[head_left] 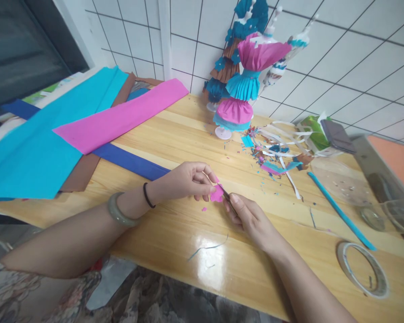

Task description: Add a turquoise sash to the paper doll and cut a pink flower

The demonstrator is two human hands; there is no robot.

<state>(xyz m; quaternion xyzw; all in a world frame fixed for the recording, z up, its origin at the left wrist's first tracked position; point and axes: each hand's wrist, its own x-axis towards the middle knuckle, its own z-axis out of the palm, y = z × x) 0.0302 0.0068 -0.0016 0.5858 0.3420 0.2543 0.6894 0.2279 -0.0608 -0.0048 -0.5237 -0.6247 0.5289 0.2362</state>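
Observation:
Between the thumb and fingers of my left hand (197,179) is a small pink paper piece (217,194) with a scalloped, flower-like edge. My right hand (247,215) is closed around a pair of small dark scissors (228,197), whose tips meet the upper right edge of the paper. Most of their handle is hidden in my fingers. Below my left fingers a tiny pink scrap (204,209) lies on the wooden table (161,242). Closer to me, a thin dark blue strand (208,247) rests on the tabletop.
Crepe paper sheets in turquoise (54,139), pink (128,114) and dark blue (131,162) overlap at left. A tiered paper decoration (235,110) stands near the tiled wall. Colourful scraps (272,157) and a turquoise strip (341,211) lie rightward, with a tape roll (344,264) nearer.

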